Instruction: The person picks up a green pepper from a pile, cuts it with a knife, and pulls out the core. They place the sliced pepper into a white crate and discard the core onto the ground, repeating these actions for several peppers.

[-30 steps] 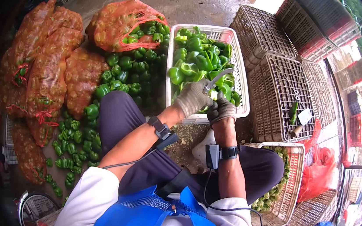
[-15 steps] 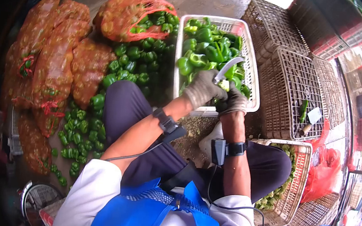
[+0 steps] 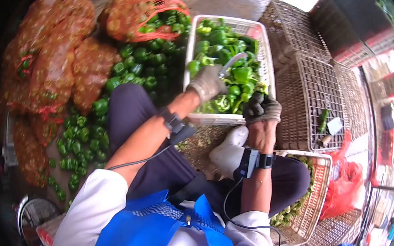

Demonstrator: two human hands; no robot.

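My left hand (image 3: 206,83), in a dirty work glove, is closed on a knife (image 3: 234,62) with a curved blade, above the left side of a white plastic crate (image 3: 216,119). The crate holds many green bell peppers (image 3: 241,74), several of them cut open. Over the crate's near right corner, my right hand (image 3: 263,111), gloved too, has its fingers curled round a pale green pepper core (image 3: 261,87). The core's lower part is hidden by the fingers. Knife and core are apart.
Whole green peppers (image 3: 80,135) lie on the floor at left, beside full red mesh sacks (image 3: 60,51). An opened sack (image 3: 138,16) spills peppers. Stacked crates (image 3: 305,100) stand at right. A crate of trimmings (image 3: 321,193) sits beside my right knee.
My hands have moved apart: the left with the knife went left, the right went right and down with the core. The knife blade no longer meets the piece in my right hand.
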